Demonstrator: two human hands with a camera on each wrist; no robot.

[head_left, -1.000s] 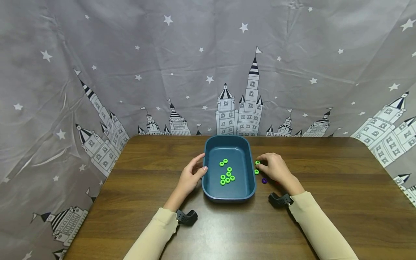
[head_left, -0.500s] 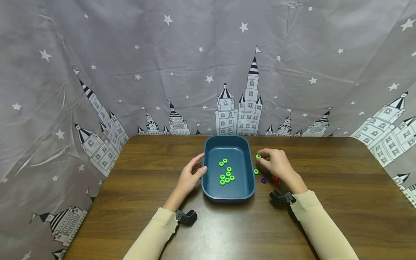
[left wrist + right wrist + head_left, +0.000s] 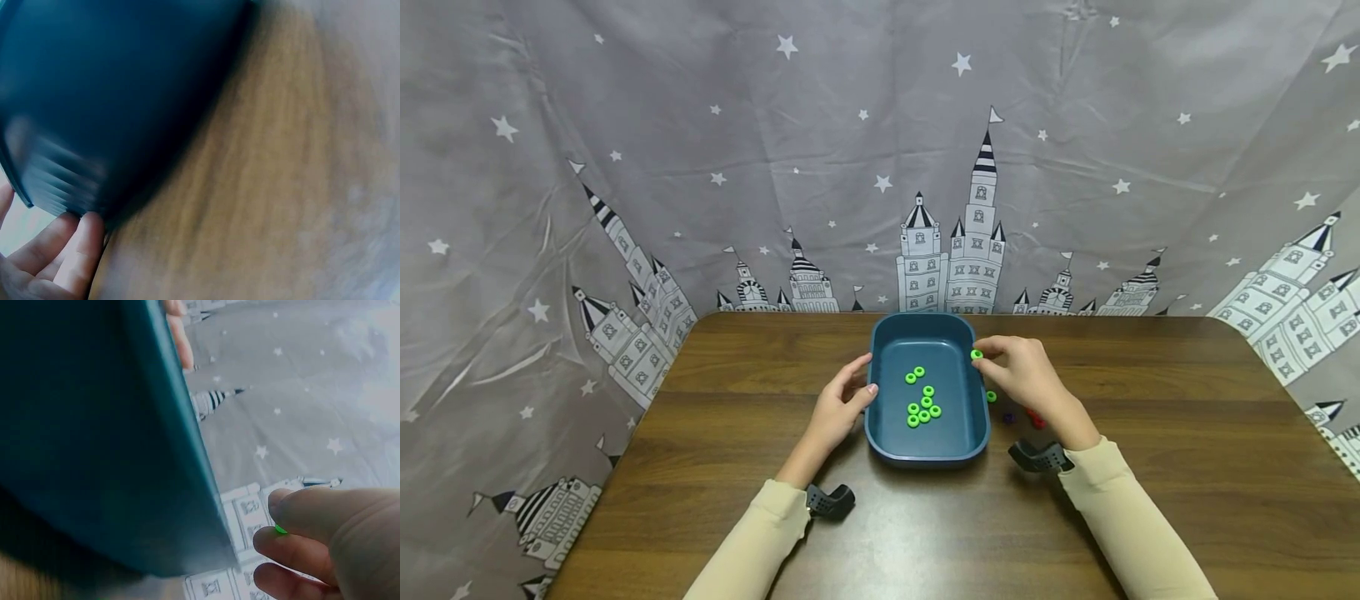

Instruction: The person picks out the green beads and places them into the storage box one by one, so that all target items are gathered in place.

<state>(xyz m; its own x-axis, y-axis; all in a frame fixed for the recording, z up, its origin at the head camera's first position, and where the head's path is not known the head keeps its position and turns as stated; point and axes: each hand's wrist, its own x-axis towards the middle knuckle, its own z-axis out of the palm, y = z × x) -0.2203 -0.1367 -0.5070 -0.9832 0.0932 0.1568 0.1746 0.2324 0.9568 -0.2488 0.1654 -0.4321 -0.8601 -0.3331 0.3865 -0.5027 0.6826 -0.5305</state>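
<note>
A dark blue rectangular bin stands on the wooden table with several small green rings on its floor. My left hand rests against the bin's left side, and in the left wrist view its fingertips touch the outer wall. Between thumb and finger, my right hand pinches one green ring at the bin's right rim. In the right wrist view only a sliver of that ring shows. Another green ring lies on the table beside the bin.
Below the right hand, a purple ring and red rings lie on the table, partly shaded or covered by the wrist. The wooden table ends at a grey curtain printed with castles and stars.
My right hand has picked a green ring off the table and carried it left to the bin's rim. The left hand and the bin keep their place.
</note>
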